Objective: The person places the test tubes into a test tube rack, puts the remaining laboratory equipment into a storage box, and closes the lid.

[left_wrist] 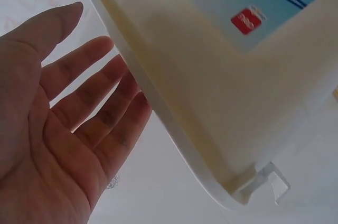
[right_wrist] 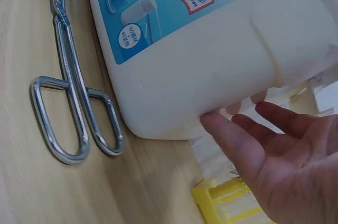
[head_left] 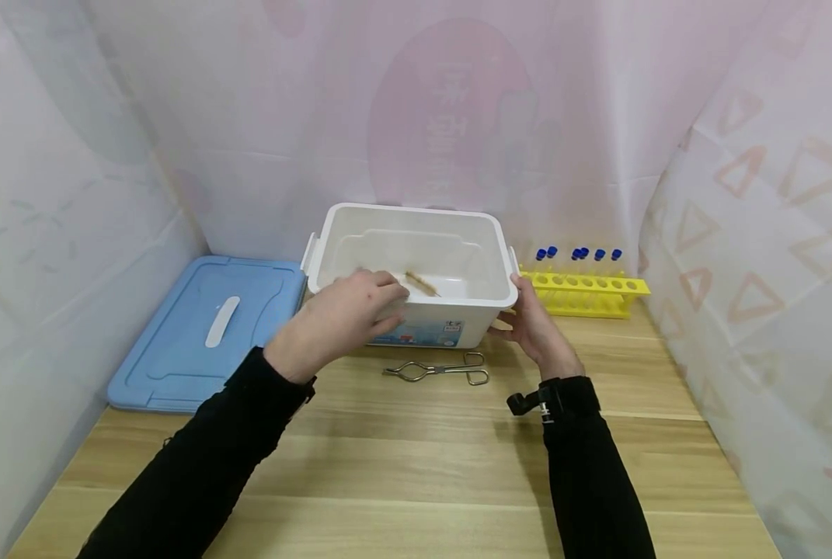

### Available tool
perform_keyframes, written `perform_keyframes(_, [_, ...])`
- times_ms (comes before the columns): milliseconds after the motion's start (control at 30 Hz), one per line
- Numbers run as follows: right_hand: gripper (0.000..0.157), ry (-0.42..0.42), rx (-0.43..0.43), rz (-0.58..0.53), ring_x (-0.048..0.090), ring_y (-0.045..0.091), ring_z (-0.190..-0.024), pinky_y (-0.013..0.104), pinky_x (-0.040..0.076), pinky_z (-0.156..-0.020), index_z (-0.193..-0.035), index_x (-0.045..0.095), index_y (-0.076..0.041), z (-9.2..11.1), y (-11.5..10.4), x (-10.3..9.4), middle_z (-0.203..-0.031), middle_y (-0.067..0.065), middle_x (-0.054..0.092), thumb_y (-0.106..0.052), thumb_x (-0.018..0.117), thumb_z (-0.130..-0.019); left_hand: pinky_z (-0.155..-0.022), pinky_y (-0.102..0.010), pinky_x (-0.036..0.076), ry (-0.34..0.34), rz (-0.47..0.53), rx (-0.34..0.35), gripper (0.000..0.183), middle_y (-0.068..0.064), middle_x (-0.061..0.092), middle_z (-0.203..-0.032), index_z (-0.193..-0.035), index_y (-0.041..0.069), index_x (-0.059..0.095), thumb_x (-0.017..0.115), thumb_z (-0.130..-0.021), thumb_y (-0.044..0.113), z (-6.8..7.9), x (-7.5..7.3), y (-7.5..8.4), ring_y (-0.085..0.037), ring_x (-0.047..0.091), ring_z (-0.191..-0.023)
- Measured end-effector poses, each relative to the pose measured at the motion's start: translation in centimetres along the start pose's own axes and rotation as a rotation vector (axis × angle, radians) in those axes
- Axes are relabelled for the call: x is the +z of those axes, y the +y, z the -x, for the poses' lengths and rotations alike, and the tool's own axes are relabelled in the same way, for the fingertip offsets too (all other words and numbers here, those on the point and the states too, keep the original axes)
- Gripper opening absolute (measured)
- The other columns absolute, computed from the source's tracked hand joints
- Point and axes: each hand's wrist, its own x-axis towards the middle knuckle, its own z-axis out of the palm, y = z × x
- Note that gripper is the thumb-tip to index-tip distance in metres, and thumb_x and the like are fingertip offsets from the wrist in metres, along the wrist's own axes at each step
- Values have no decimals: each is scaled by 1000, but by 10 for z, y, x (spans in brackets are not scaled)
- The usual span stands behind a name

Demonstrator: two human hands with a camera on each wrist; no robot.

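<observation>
A white plastic storage box (head_left: 416, 215) stands at the back middle of the table, its blue printed label facing front. Over its front rim reaches my left hand (head_left: 346, 310); in the left wrist view the extended fingers (left_wrist: 103, 108) touch the rim and no object shows in the palm. My right hand (head_left: 533, 330) rests against the box's right side, with the thumb (right_wrist: 232, 139) touching near the front corner. Inside the box lies a thin brownish brush-like item (head_left: 421, 283), apart from both hands. Metal crucible tongs (head_left: 436, 369) lie in front of the box.
The blue lid (head_left: 178, 334) with a white handle lies flat at left. On the right, a yellow test tube rack (head_left: 583, 286) holds several tubes with blue caps. Printed white curtains enclose the wooden table (head_left: 416, 466) at the back and sides.
</observation>
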Motion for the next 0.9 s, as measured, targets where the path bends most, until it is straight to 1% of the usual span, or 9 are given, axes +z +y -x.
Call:
perform_keyframes(133, [83, -4, -10, 37, 38, 62, -171, 87, 41, -129, -187, 29, -29, 3, -2, 2, -190, 25, 27, -72, 33, -117, -110, -51, 68, 31, -38, 23, 41, -14, 81, -141, -142, 6, 79, 88, -109, 29, 5, 5, 10, -37, 78, -129])
perform_keyframes(233, [80, -3, -12, 46, 38, 63, -170, 87, 41, -129, -188, 27, -30, 4, -4, 4, -191, 25, 27, -71, 31, -119, -117, -52, 66, 60, -45, 48, 43, -14, 79, -147, -144, 8, 80, 89, -108, 31, 8, 9, 17, -37, 76, -138])
perform_keyframes(333, [79, 12, -1, 35, 39, 63, -170, 86, 40, -131, -188, 26, -30, 7, -6, 7, -191, 26, 28, -70, 30, -120, -113, -50, 67, 78, -35, 77, 42, -12, 79, -146, -143, 9, 80, 89, -108, 29, 10, 13, 23, -35, 77, -135])
perform_keyframes(500, [77, 31, 28, -2, 42, 61, -166, 83, 40, -133, -187, 28, -26, 11, -12, 14, -188, 28, 31, -65, 28, -121, -110, -46, 69, 66, -14, 110, 39, -9, 80, -144, -141, 9, 81, 89, -108, 30, 10, 24, 29, -29, 78, -132])
perform_keyframes(567, [77, 17, 44, -37, 43, 60, -165, 82, 39, -134, -187, 29, -22, 11, -14, 17, -188, 29, 30, -62, 28, -121, -111, -44, 68, 59, -9, 121, 38, -8, 81, -143, -140, 10, 81, 88, -109, 30, 10, 29, 30, -28, 78, -132])
perform_keyframes(700, [79, -38, 84, -109, 42, 57, -164, 79, 36, -138, -184, 31, -11, 10, -15, 20, -189, 30, 26, -58, 30, -120, -110, -41, 68, 58, 1, 152, 34, -5, 81, -138, -136, 12, 83, 89, -108, 31, 7, 41, 33, -25, 78, -129])
perform_keyframes(767, [81, -56, 98, -122, 41, 56, -165, 78, 34, -139, -183, 31, -7, 9, -15, 21, -189, 31, 25, -57, 31, -119, -109, -40, 68, 54, 9, 165, 33, -5, 81, -136, -134, 12, 83, 89, -108, 31, 5, 48, 34, -25, 77, -128])
perform_keyframes(900, [83, -50, 96, -99, 42, 56, -164, 78, 35, -138, -183, 32, -7, 7, -13, 19, -185, 32, 28, -59, 32, -118, -106, -39, 68, 27, 17, 179, 30, -5, 81, -134, -132, 13, 82, 89, -108, 29, 1, 63, 37, -24, 77, -124])
